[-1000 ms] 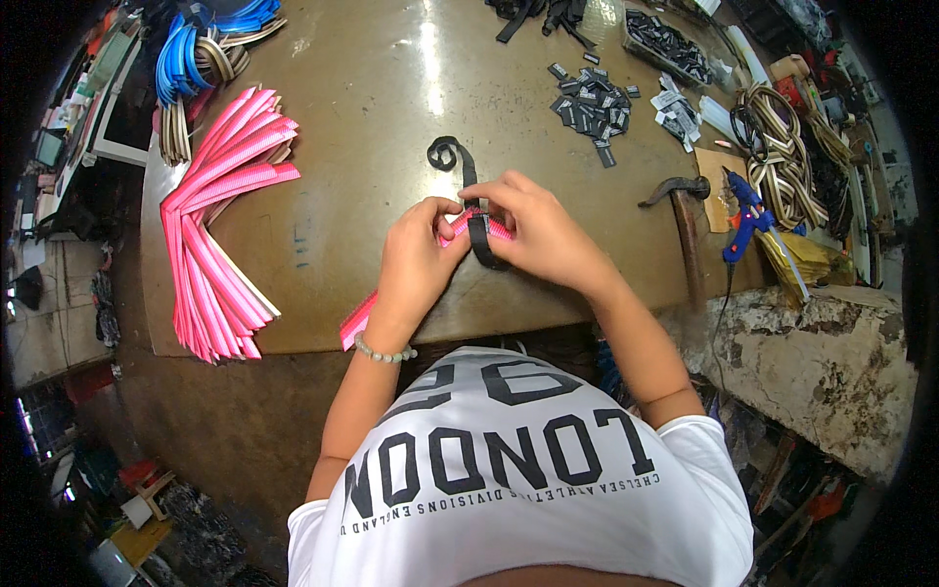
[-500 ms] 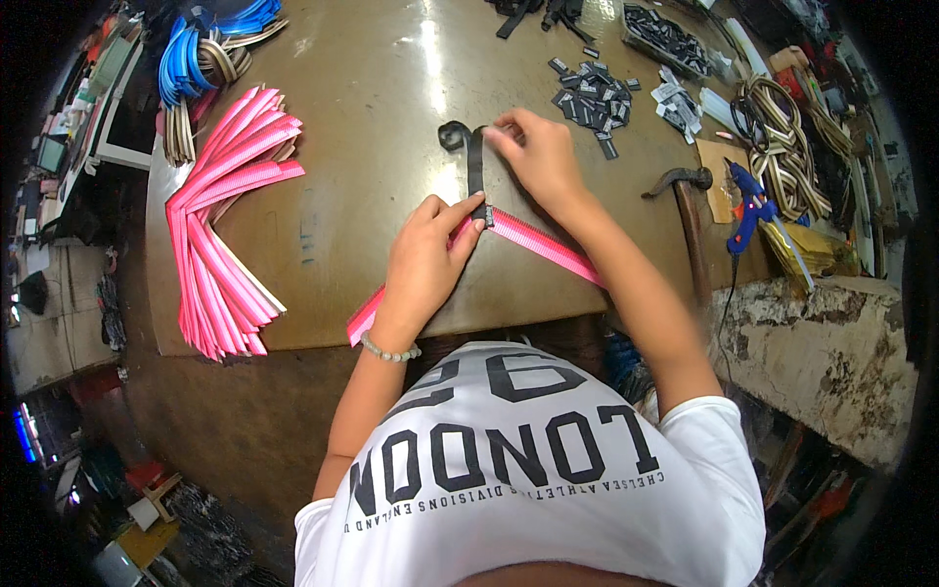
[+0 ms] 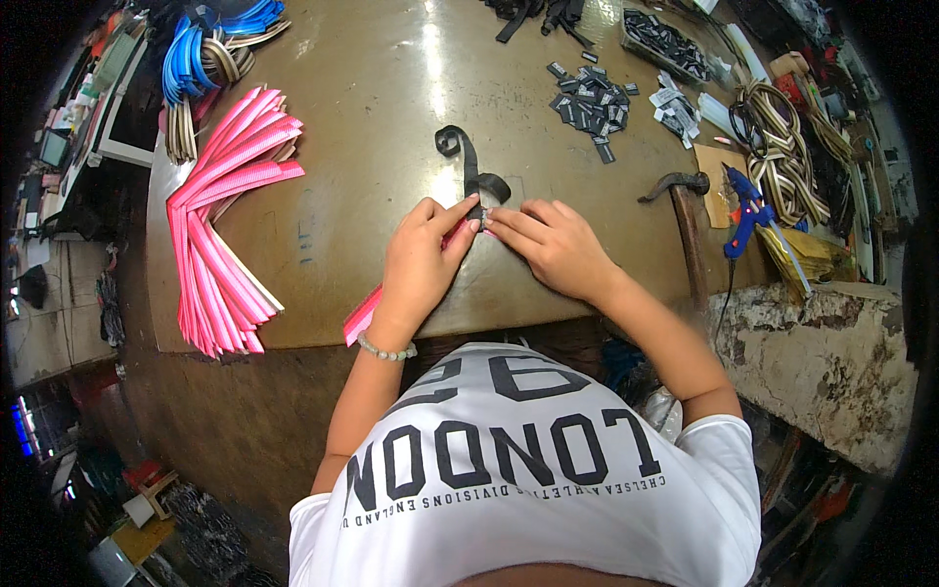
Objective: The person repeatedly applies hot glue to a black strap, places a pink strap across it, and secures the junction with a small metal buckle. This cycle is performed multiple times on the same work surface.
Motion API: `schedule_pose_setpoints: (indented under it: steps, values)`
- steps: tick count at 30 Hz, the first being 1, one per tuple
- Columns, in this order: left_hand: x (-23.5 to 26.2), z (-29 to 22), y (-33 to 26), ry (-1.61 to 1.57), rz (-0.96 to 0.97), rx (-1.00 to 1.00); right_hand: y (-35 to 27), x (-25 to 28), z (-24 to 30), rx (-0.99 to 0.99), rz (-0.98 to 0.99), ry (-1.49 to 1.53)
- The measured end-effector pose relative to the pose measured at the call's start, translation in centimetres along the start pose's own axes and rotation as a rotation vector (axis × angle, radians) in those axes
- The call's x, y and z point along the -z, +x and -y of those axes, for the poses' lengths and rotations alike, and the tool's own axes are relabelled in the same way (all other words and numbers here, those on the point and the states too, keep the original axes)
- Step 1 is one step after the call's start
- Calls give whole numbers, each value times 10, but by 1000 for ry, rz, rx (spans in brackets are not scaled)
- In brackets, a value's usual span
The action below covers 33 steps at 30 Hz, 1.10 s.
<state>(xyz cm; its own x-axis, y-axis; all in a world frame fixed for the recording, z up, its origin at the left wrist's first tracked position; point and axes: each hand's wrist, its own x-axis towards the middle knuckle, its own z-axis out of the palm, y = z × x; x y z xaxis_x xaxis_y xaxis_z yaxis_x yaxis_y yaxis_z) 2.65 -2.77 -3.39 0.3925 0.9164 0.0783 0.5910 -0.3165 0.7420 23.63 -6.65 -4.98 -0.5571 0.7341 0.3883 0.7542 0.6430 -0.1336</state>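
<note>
Two hands meet at the near middle of the table (image 3: 372, 147), fingertips almost touching. The left hand (image 3: 419, 262) lies over a pink strip (image 3: 364, 315), fingers closed down on it, with the forefinger stretched out to press on the end of a black strap (image 3: 471, 168). The strip's free end sticks out from under that wrist, past the table's near edge. The right hand (image 3: 553, 245) lies flat just right of the left, fingers narrow and together, tips on the same spot; whether it pinches anything cannot be told. The strap curls away from the hands toward the far side of the table.

Left on the table, a fan of pink strips (image 3: 223, 235) spreads out. Far right lie small black pieces (image 3: 590, 106). At the table's right edge rests a hammer (image 3: 683, 217), and just beyond it a blue glue gun (image 3: 745, 210).
</note>
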Motion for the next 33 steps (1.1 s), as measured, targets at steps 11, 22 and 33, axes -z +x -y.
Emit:
schedule_pose_setpoints:
  steps: [11,22,33]
  values:
    - [-1,2,1,-24,15,2,-5,-2,0,1,-8,-19]
    - [-2,-1,-2,87,-26,-69,-4,12,4,-91,-5,57]
    - [-4,4,-39,-95,-259,-105,-91,90,-8,-1287,-168,-194]
